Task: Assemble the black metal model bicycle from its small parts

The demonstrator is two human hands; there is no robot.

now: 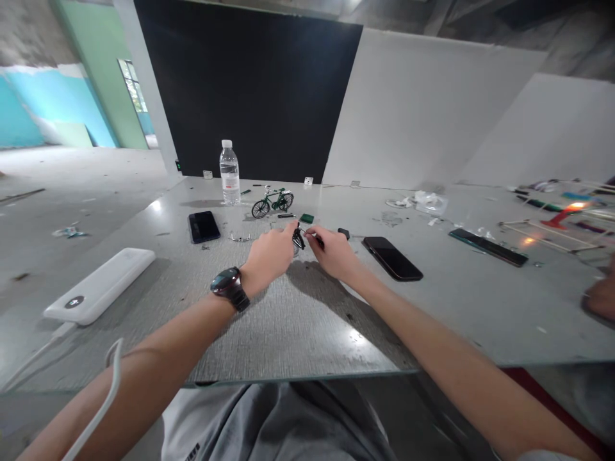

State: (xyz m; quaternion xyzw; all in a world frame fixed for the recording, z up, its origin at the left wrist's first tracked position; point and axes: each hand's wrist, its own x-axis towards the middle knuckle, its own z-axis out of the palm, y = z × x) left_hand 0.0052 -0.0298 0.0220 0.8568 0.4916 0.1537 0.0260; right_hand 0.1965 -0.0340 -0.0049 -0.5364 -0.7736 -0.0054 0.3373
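Note:
My left hand (271, 251) is closed with its fingertips on a small black part (298, 239), which looks like a piece of a model bicycle. Just to its right, my right hand (332, 253) is pinched close to the same part. Whatever sits in its fingers is too small and too hidden to name. Behind both hands stands an assembled green model bicycle (273, 203) with black wheels. A small green block (306, 218) lies between it and my hands. Some thin silvery parts (240, 237) are left of my left hand.
A water bottle (229, 174) stands at the back. Phones lie at left (204, 226) and right (392, 258). A white power bank (100, 285) with a cable is near my left arm. Farther right are a dark flat strip (487, 247), plastic wrapping (430, 202) and another person's hand (601, 296).

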